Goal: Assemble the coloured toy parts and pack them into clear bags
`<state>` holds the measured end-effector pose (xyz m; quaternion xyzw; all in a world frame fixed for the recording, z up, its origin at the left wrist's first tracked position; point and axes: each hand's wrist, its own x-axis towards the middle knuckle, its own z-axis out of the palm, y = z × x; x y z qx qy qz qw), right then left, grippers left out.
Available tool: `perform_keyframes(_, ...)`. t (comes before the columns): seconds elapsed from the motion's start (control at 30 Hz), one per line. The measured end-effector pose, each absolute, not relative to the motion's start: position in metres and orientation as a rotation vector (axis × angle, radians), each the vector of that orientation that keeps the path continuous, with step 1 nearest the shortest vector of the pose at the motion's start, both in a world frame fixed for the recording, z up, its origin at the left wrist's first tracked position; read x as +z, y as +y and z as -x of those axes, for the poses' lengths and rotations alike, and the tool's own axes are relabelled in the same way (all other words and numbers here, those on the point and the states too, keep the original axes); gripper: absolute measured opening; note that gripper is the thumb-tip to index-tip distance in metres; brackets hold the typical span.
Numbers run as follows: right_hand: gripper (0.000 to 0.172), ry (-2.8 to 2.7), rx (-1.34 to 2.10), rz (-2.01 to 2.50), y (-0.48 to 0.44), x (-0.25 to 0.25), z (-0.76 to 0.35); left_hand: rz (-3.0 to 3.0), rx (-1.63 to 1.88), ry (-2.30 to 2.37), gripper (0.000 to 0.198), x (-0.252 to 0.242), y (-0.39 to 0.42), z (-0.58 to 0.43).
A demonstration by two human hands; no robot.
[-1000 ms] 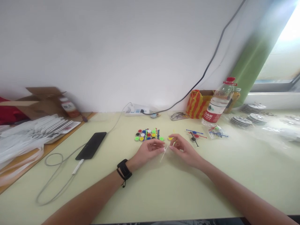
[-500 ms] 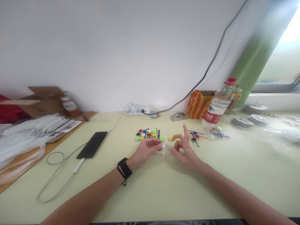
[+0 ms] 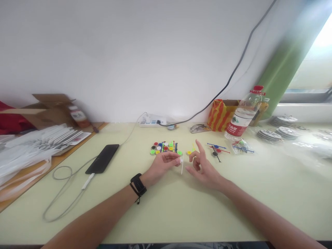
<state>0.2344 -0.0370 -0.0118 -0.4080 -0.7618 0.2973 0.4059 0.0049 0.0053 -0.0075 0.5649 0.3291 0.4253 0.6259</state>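
Note:
My left hand (image 3: 163,164), with a black watch at the wrist, pinches a thin white stick (image 3: 182,165) that stands almost upright over the pale yellow table (image 3: 181,207). My right hand (image 3: 201,166) hovers just right of the stick, fingers apart and index raised, holding nothing. Behind my hands lies a cluster of small coloured round pieces (image 3: 164,148) with coloured pins. A small yellow piece (image 3: 189,152) lies near my right fingers. Blue, red and black pointer-like pieces (image 3: 216,149) lie further right.
A black phone (image 3: 102,158) on a grey cable lies at the left, beside stacked white bags (image 3: 33,145) and a cardboard box (image 3: 49,109). A water bottle (image 3: 243,116), a striped bag (image 3: 219,116), a power strip (image 3: 153,121) and stacked discs (image 3: 277,129) line the back.
My right hand let go of the white stick and opened, index finger lifted. My left hand kept the stick and turned it from slanted to nearly upright.

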Motion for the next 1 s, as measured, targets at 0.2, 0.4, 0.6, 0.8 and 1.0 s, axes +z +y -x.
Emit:
perform_keyframes(0.2,0.053,-1.955,0.920,1.036,-0.033,-0.002,-0.237,-1.308,0.963,0.776,0.031,-0.008,0.007,-0.004)
perform_keyframes(0.4,0.026,-1.758,0.948,0.993,-0.035,-0.002,-0.229,-1.352,0.923,0.759,0.032,-0.007,0.004,-0.005)
perform_keyframes(0.6,0.022,-1.780,0.960,0.988,-0.037,-0.004,-0.224,-1.409,0.843,0.763,0.033,-0.003,-0.001,-0.005)
perform_keyframes(0.8,0.025,-1.835,0.889,0.972,-0.035,-0.009,-0.228,-1.386,0.846,0.742,0.034,-0.004,0.000,-0.005)
perform_keyframes(1.0,0.079,-1.788,0.808,0.997,-0.037,-0.014,-0.231,-1.295,0.900,0.741,0.034,-0.007,0.004,-0.004)
